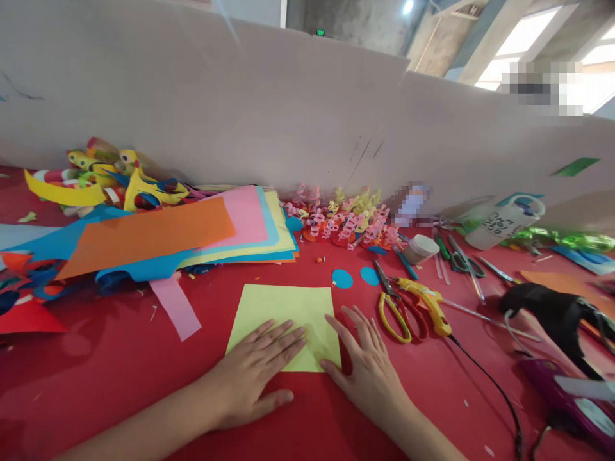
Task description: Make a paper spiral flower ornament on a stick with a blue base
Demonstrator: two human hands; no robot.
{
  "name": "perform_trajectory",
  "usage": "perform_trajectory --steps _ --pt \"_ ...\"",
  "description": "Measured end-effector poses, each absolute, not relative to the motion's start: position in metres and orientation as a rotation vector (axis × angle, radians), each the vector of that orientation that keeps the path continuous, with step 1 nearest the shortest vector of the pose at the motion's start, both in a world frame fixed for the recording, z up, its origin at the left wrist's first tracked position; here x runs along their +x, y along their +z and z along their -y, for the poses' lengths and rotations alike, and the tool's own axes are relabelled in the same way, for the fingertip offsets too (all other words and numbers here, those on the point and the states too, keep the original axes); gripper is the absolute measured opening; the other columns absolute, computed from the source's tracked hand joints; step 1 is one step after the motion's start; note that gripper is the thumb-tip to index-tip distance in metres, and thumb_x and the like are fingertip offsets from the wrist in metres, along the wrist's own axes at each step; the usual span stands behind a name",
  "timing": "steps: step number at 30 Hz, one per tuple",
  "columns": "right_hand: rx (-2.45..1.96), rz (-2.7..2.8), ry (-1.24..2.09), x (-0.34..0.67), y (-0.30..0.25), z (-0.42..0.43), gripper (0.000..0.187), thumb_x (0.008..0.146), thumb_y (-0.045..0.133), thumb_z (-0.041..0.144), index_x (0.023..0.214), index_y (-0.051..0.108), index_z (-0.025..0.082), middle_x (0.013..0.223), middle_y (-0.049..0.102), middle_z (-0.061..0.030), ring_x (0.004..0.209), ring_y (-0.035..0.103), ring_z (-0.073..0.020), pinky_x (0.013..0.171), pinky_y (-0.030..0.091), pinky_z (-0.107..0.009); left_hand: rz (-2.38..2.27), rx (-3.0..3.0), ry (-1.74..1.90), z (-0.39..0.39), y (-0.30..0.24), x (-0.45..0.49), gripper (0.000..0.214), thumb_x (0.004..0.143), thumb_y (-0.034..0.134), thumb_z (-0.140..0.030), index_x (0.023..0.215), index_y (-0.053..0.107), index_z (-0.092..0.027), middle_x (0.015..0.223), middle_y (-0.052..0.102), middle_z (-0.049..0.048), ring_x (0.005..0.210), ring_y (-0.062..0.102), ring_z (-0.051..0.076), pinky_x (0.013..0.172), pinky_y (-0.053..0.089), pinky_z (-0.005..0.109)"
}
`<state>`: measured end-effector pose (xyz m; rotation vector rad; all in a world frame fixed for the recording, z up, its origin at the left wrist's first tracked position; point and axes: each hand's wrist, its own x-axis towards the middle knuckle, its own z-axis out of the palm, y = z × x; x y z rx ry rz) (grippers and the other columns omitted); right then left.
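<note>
Find the yellow paper (294, 306) lying flat at the near middle of the red table (144, 378), left of the scissors (394, 295). Under the left hand (254, 365), palm down with fingers slightly parted; at its right edge, touched by the spread right hand (369, 365). Probably light, bendable, easily creased; best held by edges or corners.

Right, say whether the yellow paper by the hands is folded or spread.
Spread: the yellow paper lies flat, no crease or fold showing.
</note>
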<state>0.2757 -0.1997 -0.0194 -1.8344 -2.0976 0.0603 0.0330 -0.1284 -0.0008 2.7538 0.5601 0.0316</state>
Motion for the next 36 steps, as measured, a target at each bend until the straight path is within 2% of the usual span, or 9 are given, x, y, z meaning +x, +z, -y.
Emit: perform_trajectory --steps 5,8,10,11,14,21,27,32,36 --pt "-1.837 2.055 0.158 0.294 -0.002 0.2 0.058 0.077 0.06 0.032 0.131 0.039 0.03 0.134 0.037 -0.0105 0.126 0.034 -0.0321 0.096 0.038 -0.052 -0.563 2.766 0.049 0.129 0.0 0.033 0.067 0.091 0.033 -0.049 0.144 -0.001 -0.026 0.151 0.014 0.0 0.138 0.015 0.023 0.113 0.01 0.04" --pt "-1.685 2.001 0.426 0.279 0.016 0.184 0.029 0.083 0.054 0.025 0.111 0.05 0.021 0.109 0.053 -0.009 0.104 0.052 -0.0227 0.087 0.045 -0.039 -0.571 2.779 0.064 0.13 -0.001 0.036 0.067 0.091 0.032 -0.048 0.144 -0.002 -0.026 0.151 0.014 0.0012 0.138 0.016 0.023 0.113 0.012 0.041" --pt "-1.513 2.093 0.647 0.265 0.02 0.17 0.005 0.084 0.053 0.02 0.089 0.052 0.019 0.089 0.056 -0.0037 0.085 0.055 -0.0169 0.077 0.047 -0.03 -0.59 2.794 0.08 0.13 -0.004 0.038 0.067 0.091 0.032 -0.048 0.144 -0.001 -0.025 0.151 0.015 0.0033 0.138 0.016 0.023 0.112 0.015 0.042" --pt "-1.43 2.155 0.735 0.258 0.019 0.163 0.004 0.083 0.055 0.018 0.083 0.051 0.019 0.084 0.055 -0.0019 0.08 0.054 -0.0153 0.073 0.047 -0.027 -0.604 2.804 0.088 0.13 -0.006 0.039 0.066 0.091 0.032 -0.047 0.144 -0.001 -0.025 0.15 0.016 0.0044 0.138 0.017 0.023 0.112 0.016 0.042" --pt "-1.309 2.276 0.845 0.248 0.008 0.15 0.012 0.078 0.061 0.015 0.077 0.05 0.02 0.079 0.051 0.0008 0.073 0.05 -0.013 0.065 0.043 -0.023 -0.632 2.829 0.128 0.13 -0.011 0.039 0.062 0.093 0.031 -0.042 0.144 -0.001 -0.025 0.149 0.019 0.0059 0.137 0.02 0.022 0.112 0.018 0.041" --pt "-1.285 2.263 0.699 0.253 -0.014 0.153 0.016 0.077 0.063 0.016 0.079 0.047 0.02 0.079 0.051 0.0011 0.075 0.048 -0.0141 0.068 0.04 -0.023 -0.739 2.84 0.291 0.132 -0.018 0.043 0.063 0.095 0.031 -0.03 0.143 -0.01 -0.023 0.148 0.026 0.0054 0.135 0.026 0.019 0.111 0.025 0.038" --pt "-1.269 2.304 0.676 0.254 -0.013 0.152 0.014 0.079 0.062 0.019 0.077 0.048 0.02 0.076 0.051 0.0012 0.073 0.047 -0.0138 0.066 0.039 -0.022 -0.891 2.833 0.234 0.128 -0.01 0.034 0.059 0.094 0.034 -0.032 0.144 0.004 -0.029 0.152 0.017 0.0035 0.137 0.017 0.026 0.11 0.022 0.046" --pt "-1.278 2.292 0.711 0.254 -0.012 0.152 0.013 0.079 0.062 0.019 0.077 0.049 0.019 0.075 0.052 0.0011 0.073 0.047 -0.0138 0.065 0.039 -0.022 -0.968 2.681 0.054 0.111 -0.001 -0.006 0.063 0.088 0.042 -0.048 0.142 0.013 -0.037 0.153 0.005 0.0027 0.137 0.009 0.034 0.106 0.024 0.054" --pt "-1.286 2.281 0.74 0.254 -0.009 0.152 0.012 0.079 0.062 0.018 0.076 0.051 0.019 0.076 0.053 0.0006 0.074 0.048 -0.0142 0.066 0.04 -0.023 -1.027 2.536 -0.112 0.097 0.009 -0.033 0.064 0.086 0.045 -0.048 0.141 0.015 -0.04 0.153 0.002 0.0028 0.136 0.007 0.037 0.101 0.03 0.056"
